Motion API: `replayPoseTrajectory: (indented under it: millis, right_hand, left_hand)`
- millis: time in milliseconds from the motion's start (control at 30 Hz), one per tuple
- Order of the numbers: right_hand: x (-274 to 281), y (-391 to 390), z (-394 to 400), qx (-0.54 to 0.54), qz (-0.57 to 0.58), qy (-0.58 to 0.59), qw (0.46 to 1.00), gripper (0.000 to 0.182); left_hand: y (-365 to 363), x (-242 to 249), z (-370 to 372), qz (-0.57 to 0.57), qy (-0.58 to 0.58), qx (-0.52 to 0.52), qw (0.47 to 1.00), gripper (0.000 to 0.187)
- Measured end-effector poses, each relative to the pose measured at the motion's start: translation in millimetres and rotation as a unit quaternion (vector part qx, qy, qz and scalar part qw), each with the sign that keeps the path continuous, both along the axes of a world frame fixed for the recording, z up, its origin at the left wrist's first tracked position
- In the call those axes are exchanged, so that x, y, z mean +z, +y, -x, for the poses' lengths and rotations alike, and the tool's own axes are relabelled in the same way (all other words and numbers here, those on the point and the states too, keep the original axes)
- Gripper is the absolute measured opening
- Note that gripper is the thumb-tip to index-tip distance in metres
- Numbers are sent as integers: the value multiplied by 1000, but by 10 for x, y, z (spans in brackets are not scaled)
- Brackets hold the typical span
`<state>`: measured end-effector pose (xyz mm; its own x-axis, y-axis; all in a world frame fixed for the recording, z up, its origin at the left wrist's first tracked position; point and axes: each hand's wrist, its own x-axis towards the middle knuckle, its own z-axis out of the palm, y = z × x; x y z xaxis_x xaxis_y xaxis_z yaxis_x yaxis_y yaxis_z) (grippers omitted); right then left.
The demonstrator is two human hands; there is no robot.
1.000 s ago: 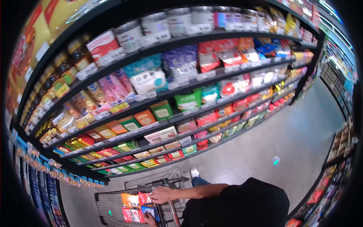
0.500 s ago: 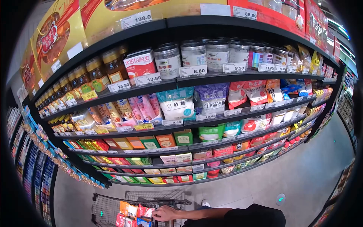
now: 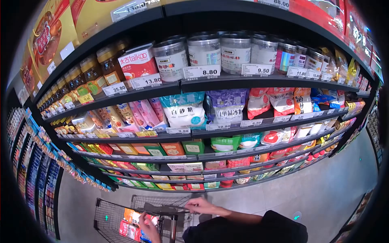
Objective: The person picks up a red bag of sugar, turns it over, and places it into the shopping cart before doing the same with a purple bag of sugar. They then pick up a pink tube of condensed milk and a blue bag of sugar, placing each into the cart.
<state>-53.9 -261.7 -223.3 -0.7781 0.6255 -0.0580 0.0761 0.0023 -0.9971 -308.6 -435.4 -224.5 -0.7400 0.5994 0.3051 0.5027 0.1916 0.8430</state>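
Observation:
A black wire shopping cart (image 3: 100, 220) stands low in the view, with several bags inside. Among them are a red and white bag (image 3: 129, 230) and an orange and white bag (image 3: 131, 214). My left hand (image 3: 150, 229) is over the cart beside these bags, fingers loosely apart, with nothing visible in it. My right hand (image 3: 199, 205) has its fingers curled at the right end of the cart's dark crossbar (image 3: 162, 208); its fingertips appear to touch the bar. Below my right forearm is the cart's upright dark handle (image 3: 174, 227).
A long curved shelf rack (image 3: 190, 133) spans the view. It holds clear jars (image 3: 204, 50), a Taikoo box (image 3: 137, 60), a teal sugar bag (image 3: 184, 109) and a purple bag (image 3: 227, 106). A second rack (image 3: 36, 182) stands left. Grey floor (image 3: 243, 198) lies below.
My right hand has moved from above the bags and handle, away and rightward to the bar's end. My left hand has come into view over the cart. The shelves appear closer.

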Motion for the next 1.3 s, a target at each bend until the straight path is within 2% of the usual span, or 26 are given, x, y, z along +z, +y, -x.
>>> replayPoseTrajectory:
  millis: [33,100,167,200,267,300,400,467,500,533,567,600,633,667,733,867,900,933,1033,1067,1167,1233,1267,1300]
  right_hand:
    - [-178,64,-102,-4,20,26,999,23]
    - [-176,193,-346,-19,15,45,999,22]
    - [55,303,-592,-47,21,62,997,21]
    - [148,347,-705,-73,25,80,994,21]
    - [239,481,-944,-109,14,69,992,21]
    - [290,543,-1051,-141,2,58,988,21]
    - [624,685,-1331,-206,36,78,975,20]
    - [954,799,-1535,-254,-22,44,966,18]
    - [1156,841,-1584,-293,-23,71,953,18]
    - [1278,929,-1659,-319,-34,89,943,19]
    - [1379,1056,-1741,-347,-117,85,927,20]
    - [1492,1179,-1797,-387,-132,89,908,19]
    - [1804,1220,-1788,-423,-180,69,885,18]
    - [1864,1430,-1835,-428,-279,95,854,20]
    - [2166,1650,-1822,-441,-270,129,846,29]
    - [2374,2146,-1775,-425,-324,129,835,34]
    - [2410,2231,-1771,-395,-319,91,857,34]
    - [2412,2302,-1773,-365,-312,52,875,35]
    - [2510,2266,-1720,-346,-286,-43,892,35]
    - [2521,2272,-1723,-348,-287,-41,891,35]
    - [2492,2306,-1727,-340,-312,-59,885,38]
    - [2458,2358,-1740,-345,-315,-77,881,38]
    - [2444,2375,-1745,-347,-306,-91,882,38]
    - [2383,2440,-1754,-350,-301,-82,883,38]
  left_hand:
    - [212,138,-303,-8,-54,-40,998,19]
    - [474,237,-767,6,22,-100,995,19]
    - [617,91,-928,33,118,-187,975,21]
    - [618,53,-1013,36,116,-190,974,21]
    - [631,2,-1151,108,121,-267,950,23]
    - [647,-37,-1181,111,120,-270,949,23]
    - [699,-17,-1250,80,154,-370,913,24]
    - [815,1,-1260,97,128,-383,910,23]
    - [877,0,-1264,111,104,-391,908,23]
    - [979,18,-1275,78,113,-384,913,21]
    - [1106,102,-1310,49,94,-393,914,21]
    - [1250,219,-1357,21,75,-401,913,22]
    - [1423,362,-1417,-20,63,-420,905,22]
    - [1623,529,-1490,-61,50,-437,896,23]
    - [2023,1042,-1665,-52,49,-463,883,27]
    - [2933,1931,-1963,-180,36,-449,874,39]
    - [3202,1989,-2011,-188,-23,-467,864,45]
    - [3383,2079,-2049,-212,-13,-470,857,52]
    - [3902,2030,-2142,-209,-11,-437,875,54]
    - [4013,2013,-2152,-209,-9,-439,874,54]
    - [4139,2056,-2157,-167,38,-453,875,51]
    - [4123,2121,-2178,-91,-38,-489,866,47]
    - [4132,2104,-2204,-115,-19,-464,878,42]
    - [4100,2153,-2217,-91,22,-433,897,38]
